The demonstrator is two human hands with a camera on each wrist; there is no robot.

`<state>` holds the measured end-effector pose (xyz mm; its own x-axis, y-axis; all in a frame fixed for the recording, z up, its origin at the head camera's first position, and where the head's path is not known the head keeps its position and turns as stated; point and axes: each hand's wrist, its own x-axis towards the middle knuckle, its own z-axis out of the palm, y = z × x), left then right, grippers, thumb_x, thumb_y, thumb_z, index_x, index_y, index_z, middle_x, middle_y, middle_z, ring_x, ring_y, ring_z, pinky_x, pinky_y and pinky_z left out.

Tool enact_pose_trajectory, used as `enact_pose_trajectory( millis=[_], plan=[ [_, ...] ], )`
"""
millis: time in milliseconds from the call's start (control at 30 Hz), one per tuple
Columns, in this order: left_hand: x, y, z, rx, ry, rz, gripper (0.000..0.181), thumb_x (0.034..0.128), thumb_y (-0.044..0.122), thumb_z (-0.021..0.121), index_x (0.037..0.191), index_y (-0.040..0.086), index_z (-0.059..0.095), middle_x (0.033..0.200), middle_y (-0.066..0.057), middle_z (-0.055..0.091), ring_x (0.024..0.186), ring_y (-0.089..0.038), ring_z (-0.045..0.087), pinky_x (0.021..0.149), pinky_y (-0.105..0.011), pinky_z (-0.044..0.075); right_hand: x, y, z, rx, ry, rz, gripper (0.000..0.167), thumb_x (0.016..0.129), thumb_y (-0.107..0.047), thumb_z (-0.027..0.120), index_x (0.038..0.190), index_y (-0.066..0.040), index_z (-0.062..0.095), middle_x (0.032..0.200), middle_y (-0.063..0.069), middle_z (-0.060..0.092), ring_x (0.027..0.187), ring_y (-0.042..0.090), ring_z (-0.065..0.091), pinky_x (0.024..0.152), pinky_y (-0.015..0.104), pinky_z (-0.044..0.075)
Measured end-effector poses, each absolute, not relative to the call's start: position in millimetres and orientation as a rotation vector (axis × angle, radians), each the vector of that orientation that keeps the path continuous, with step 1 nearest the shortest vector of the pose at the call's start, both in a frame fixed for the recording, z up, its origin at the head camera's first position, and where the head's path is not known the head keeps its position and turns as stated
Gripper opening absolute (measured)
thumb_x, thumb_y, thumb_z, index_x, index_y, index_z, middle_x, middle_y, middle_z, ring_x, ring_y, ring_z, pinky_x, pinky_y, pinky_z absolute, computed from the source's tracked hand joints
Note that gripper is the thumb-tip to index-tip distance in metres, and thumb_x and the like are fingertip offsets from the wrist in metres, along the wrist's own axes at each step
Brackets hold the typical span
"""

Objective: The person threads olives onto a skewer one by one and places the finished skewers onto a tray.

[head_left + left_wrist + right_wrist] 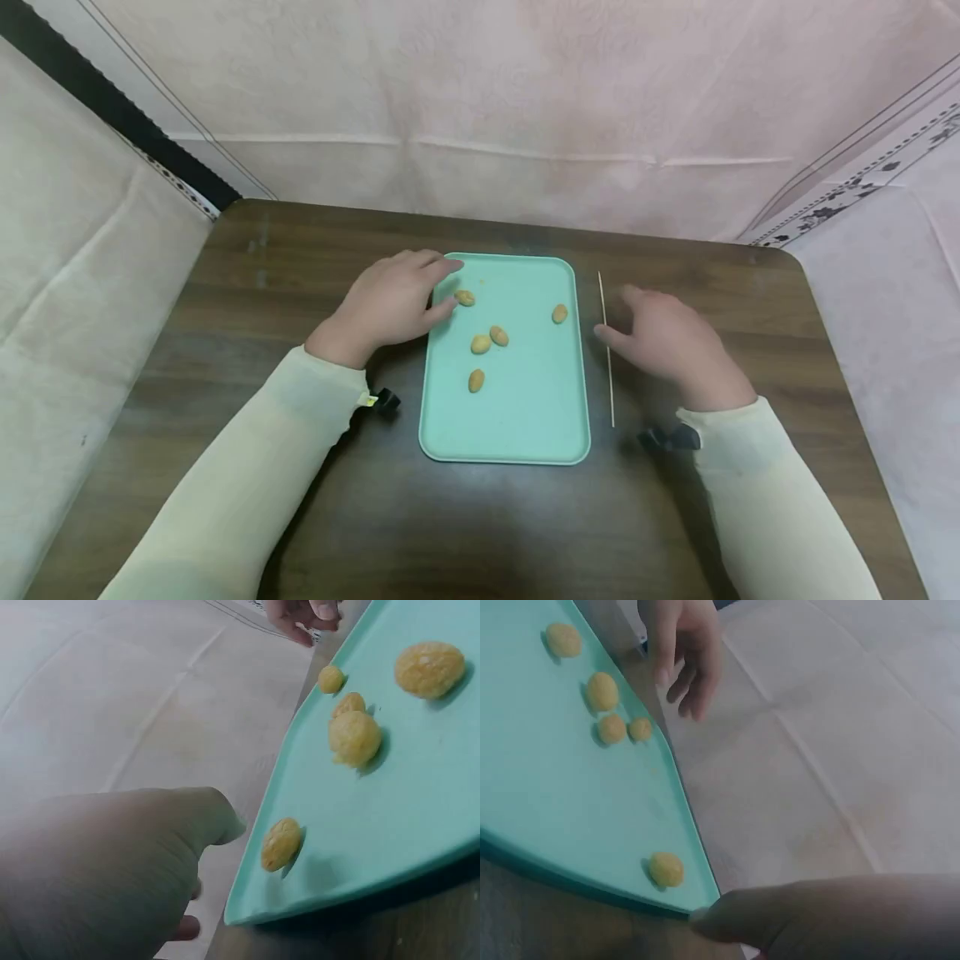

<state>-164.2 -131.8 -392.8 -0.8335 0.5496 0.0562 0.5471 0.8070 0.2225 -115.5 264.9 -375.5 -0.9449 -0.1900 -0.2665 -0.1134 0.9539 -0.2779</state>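
A mint-green tray (525, 417) carries several golden-brown, rough-skinned oval pieces, perhaps puffed snacks; one piece (476, 381) lies lowest in the head view, and another piece (666, 869) is near the tray's corner in the right wrist view. My left hand (390, 304) hovers at the tray's far left edge, thumb and forefinger apart, beside a piece (465, 297). To the right of the tray lies a thin, pale stick (611, 392). My right hand (671, 337) is over the stick, its thumb crossing above it; I see no grip. The right hand looks slightly blurred.
The tray stands on a dark wooden table (510, 525) with rounded far corners. Pale cloth (480, 108) hangs behind it and along both sides. Each wrist wears a small black device, such as the left one (386, 403).
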Motion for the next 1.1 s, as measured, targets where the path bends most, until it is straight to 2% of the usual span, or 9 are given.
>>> enact_pose_trajectory(
  millis=[100, 167, 267, 300, 533, 667, 800, 967, 1100],
  plan=[
    [-166.2, -123.8, -393.3, 0.847, 2.963, 0.307, 0.052, 0.1114, 0.047, 0.064, 0.155, 0.018, 0.068, 0.152, -0.007, 0.070, 0.135, -0.034, 0.067, 0.113, -0.054, 0.060, -116.3, 263.1, -376.8, -0.165, 2.745, -0.378, 0.078, 0.106, -0.061, 0.069, 0.155, -0.001, 0.058, 0.136, 0.025, 0.076, 0.122, 0.046, 0.074, 0.103, 0.071, 0.060],
    [-166.6, -118.7, -394.7, 0.789, 2.964, 0.293, 0.050, 0.1114, 0.047, 0.062, 0.152, 0.020, 0.071, 0.151, -0.007, 0.071, 0.132, -0.034, 0.068, 0.111, -0.053, 0.061, -115.4, 263.7, -378.8, -0.136, 2.711, -0.387, 0.066, 0.105, -0.061, 0.070, 0.138, -0.004, 0.069, 0.116, 0.019, 0.080, 0.103, 0.039, 0.076, 0.087, 0.061, 0.064],
    [-165.0, -112.0, -399.4, 0.660, 2.953, 0.364, 0.049, 0.1115, 0.050, 0.062, 0.149, 0.021, 0.073, 0.147, -0.006, 0.072, 0.126, -0.033, 0.069, 0.104, -0.052, 0.063, -110.6, 265.8, -382.6, -0.117, 2.679, -0.411, 0.049, 0.105, -0.058, 0.072, 0.109, -0.009, 0.074, 0.092, 0.009, 0.076, 0.082, 0.028, 0.068, 0.067, 0.043, 0.056],
    [-164.0, -110.3, -401.7, 0.613, 2.946, 0.405, 0.050, 0.1115, 0.052, 0.062, 0.149, 0.021, 0.074, 0.146, -0.006, 0.071, 0.125, -0.032, 0.069, 0.101, -0.051, 0.064, -108.2, 266.7, -383.7, -0.113, 2.671, -0.418, 0.047, 0.105, -0.057, 0.072, 0.104, -0.010, 0.074, 0.088, 0.007, 0.075, 0.079, 0.026, 0.065, 0.064, 0.040, 0.053],
    [-156.6, -104.1, -416.5, 0.408, 2.936, 0.574, 0.052, 0.1101, 0.057, 0.061, 0.146, 0.021, 0.076, 0.130, -0.004, 0.067, 0.103, -0.024, 0.067, 0.076, -0.044, 0.063, -92.5, 267.9, -390.5, -0.104, 2.631, -0.452, 0.041, 0.103, -0.051, 0.074, 0.086, -0.014, 0.071, 0.076, 0.001, 0.067, 0.072, 0.022, 0.060, 0.061, 0.034, 0.046],
    [-155.4, -101.3, -421.0, 0.404, 2.959, 0.583, 0.050, 0.1090, 0.055, 0.063, 0.142, 0.021, 0.078, 0.124, -0.004, 0.065, 0.095, -0.023, 0.064, 0.069, -0.040, 0.060, -89.0, 268.5, -393.5, -0.139, 2.624, -0.453, 0.039, 0.101, -0.044, 0.077, 0.075, -0.016, 0.067, 0.067, -0.002, 0.061, 0.066, 0.019, 0.056, 0.059, 0.033, 0.043],
    [-155.3, -99.9, -424.1, 0.397, 2.960, 0.598, 0.042, 0.1091, 0.052, 0.070, 0.135, 0.022, 0.081, 0.121, -0.003, 0.064, 0.092, -0.022, 0.063, 0.069, -0.038, 0.059, -88.6, 270.3, -393.6, -0.147, 2.609, -0.496, 0.031, 0.100, -0.036, 0.077, 0.077, -0.016, 0.071, 0.067, -0.002, 0.066, 0.065, 0.017, 0.061, 0.060, 0.032, 0.047],
    [-154.9, -101.2, -424.1, 0.409, 2.941, 0.713, 0.033, 0.1066, 0.045, 0.078, 0.128, 0.020, 0.080, 0.121, -0.002, 0.068, 0.097, -0.023, 0.065, 0.080, -0.039, 0.061, -90.5, 272.6, -392.7, -0.075, 2.542, -0.564, 0.020, 0.098, -0.025, 0.076, 0.082, -0.013, 0.076, 0.069, 0.001, 0.073, 0.064, 0.017, 0.071, 0.061, 0.032, 0.056],
    [-154.4, -102.6, -423.4, 0.413, 2.896, 0.901, 0.025, 0.1047, 0.038, 0.081, 0.122, 0.020, 0.076, 0.119, 0.000, 0.074, 0.099, -0.024, 0.066, 0.084, -0.042, 0.061, -90.5, 275.0, -393.2, -0.032, 2.530, -0.576, 0.019, 0.096, -0.027, 0.078, 0.084, -0.012, 0.076, 0.069, 0.001, 0.073, 0.064, 0.018, 0.071, 0.060, 0.032, 0.055]
  ],
)
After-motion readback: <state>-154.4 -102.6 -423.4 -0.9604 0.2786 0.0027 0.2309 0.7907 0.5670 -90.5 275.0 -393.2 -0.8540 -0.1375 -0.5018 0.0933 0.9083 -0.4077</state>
